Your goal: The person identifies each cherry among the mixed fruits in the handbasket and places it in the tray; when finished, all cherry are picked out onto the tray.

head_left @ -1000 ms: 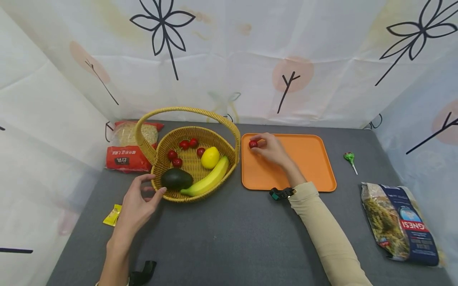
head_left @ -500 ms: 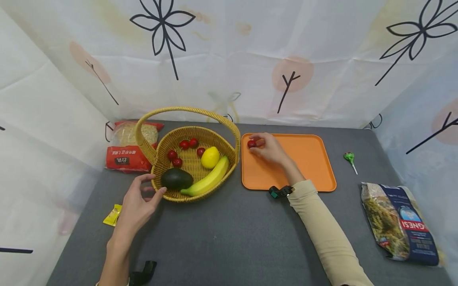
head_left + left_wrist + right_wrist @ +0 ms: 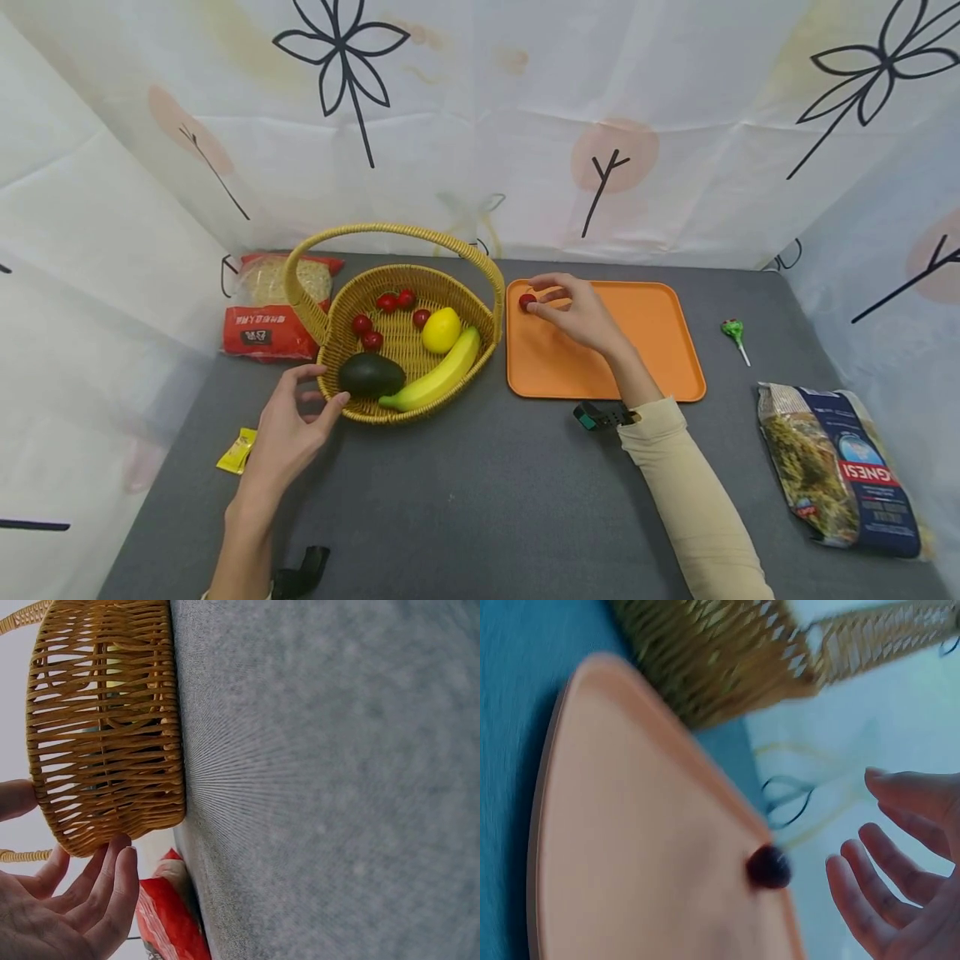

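My left hand [image 3: 288,429] touches the near left end of the yellow wicker basket [image 3: 405,271], thumb and fingers spread against its outside; the left wrist view shows fingertips on the basket's wall [image 3: 105,750]. Inside the basket lie an avocado [image 3: 371,375], a banana [image 3: 438,379], a lemon [image 3: 441,331] and several cherries [image 3: 371,341]. Over the orange tray [image 3: 555,367] is my right hand [image 3: 585,317], its fingers loosely bent. A single cherry [image 3: 527,302] sits at the tray's far left corner. In the right wrist view, a gap separates this cherry [image 3: 769,867] from the fingers.
A red bag of dry food [image 3: 270,329] lies behind the basket's left side. A small yellow packet [image 3: 237,451] is beside my left forearm. On the right are a green lollipop [image 3: 732,331] and a blue AGNESI pasta bag [image 3: 840,475]. The basket's handle arches high.
My right hand has let go of the cherry at the tray's far left corner and drawn slightly to the right. The left hand and basket have stayed still.
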Motion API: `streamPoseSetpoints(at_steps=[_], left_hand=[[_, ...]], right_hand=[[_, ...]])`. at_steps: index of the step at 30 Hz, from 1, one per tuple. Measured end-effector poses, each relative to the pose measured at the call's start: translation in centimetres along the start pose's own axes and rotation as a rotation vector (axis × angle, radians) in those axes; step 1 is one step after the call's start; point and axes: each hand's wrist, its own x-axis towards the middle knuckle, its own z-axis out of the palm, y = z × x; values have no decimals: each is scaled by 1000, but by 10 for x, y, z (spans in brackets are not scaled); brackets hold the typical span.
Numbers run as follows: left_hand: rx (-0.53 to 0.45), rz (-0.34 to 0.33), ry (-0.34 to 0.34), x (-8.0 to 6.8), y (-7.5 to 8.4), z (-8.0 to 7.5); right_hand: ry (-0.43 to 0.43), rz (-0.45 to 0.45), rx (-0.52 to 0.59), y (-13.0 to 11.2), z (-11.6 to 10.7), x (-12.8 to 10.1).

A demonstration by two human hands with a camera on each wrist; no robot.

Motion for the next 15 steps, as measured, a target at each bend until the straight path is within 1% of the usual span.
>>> streamPoseSetpoints(at_steps=[3, 6, 8, 11, 15], left_hand=[[-2, -4, -2, 0, 0, 0], [-4, -2, -2, 0, 1, 0], [-3, -3, -1, 0, 1, 1], [-3, -5, -1, 0, 1, 0], [-3, -10, -2, 0, 0, 0]], right_hand=[[31, -66, 48, -15, -1, -11], [71, -136, 137, -35, -1, -23], [81, -184, 196, -48, -1, -31], [66, -253, 255, -64, -1, -43], [19, -336, 275, -82, 4, -53]])
